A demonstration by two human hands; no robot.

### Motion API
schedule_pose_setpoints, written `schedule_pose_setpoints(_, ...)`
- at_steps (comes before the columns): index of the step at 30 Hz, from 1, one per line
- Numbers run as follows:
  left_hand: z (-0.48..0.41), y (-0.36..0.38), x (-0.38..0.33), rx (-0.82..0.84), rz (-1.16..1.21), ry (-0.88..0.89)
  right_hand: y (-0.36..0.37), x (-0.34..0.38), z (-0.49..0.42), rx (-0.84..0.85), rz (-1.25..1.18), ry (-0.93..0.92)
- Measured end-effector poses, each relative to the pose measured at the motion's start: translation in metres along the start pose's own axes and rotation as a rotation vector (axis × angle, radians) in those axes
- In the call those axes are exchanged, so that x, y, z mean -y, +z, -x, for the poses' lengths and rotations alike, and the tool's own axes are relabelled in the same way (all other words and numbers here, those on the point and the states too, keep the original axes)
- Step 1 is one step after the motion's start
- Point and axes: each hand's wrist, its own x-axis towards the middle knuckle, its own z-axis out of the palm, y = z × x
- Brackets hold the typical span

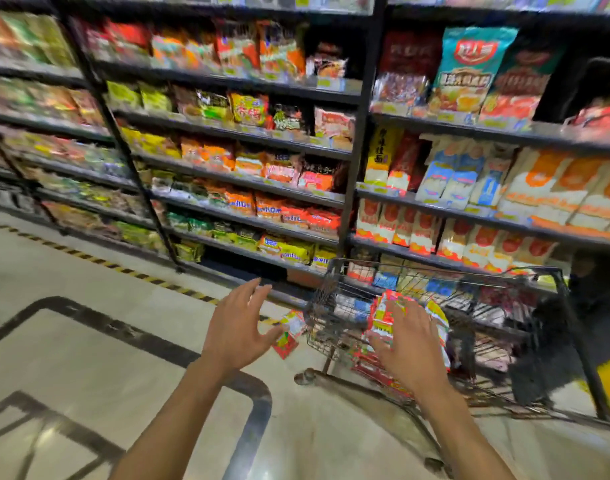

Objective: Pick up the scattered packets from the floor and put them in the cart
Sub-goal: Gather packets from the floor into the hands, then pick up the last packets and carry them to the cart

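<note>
A black wire cart (331, 292) stands at the right, in front of the shelves. Several red, white and yellow packets (383, 318) lie inside its basket. My right hand (405, 348) reaches over the cart with fingers spread above those packets; whether it touches them is blurred. Left of the cart's front, a red and yellow packet (289, 329) lies on the floor. My left hand (239, 330) hovers just left of that packet, fingers straight and spread, holding nothing.
Tall black shelves (357, 140) full of snack and noodle packets run along the back. A yellow-and-black hazard stripe (130, 271) marks the tiled floor before them. Dark inlaid lines (258, 403) cross the pale floor at the lower left.
</note>
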Motion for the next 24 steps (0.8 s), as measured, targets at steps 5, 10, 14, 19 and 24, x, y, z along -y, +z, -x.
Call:
schedule_pose_setpoints(5, 0.022, -0.02, 0.093, -0.003, 0.044, -0.064, 0.03, 0.095, -0.02, -0.003, -0.019, -0.052)
schedule_pose_setpoints(10, 0.015, -0.025, 0.185, 0.054, 0.068, -0.11, 0.075, 0.188, -0.044, 0.003, -0.055, -0.054)
schedule_pose_setpoints(14, 0.001, -0.015, 0.243, 0.133, 0.09, -0.091, 0.107, 0.235, -0.058, 0.081, -0.072, -0.003)
schedule_pose_setpoints(19, -0.042, 0.013, 0.283, 0.203, 0.102, -0.022, 0.133, 0.262, -0.084, 0.109, -0.071, 0.058)
schedule_pose_setpoints(24, -0.123, 0.062, 0.292, 0.271, 0.112, 0.073, 0.173, 0.253, -0.133, 0.127, -0.104, 0.183)
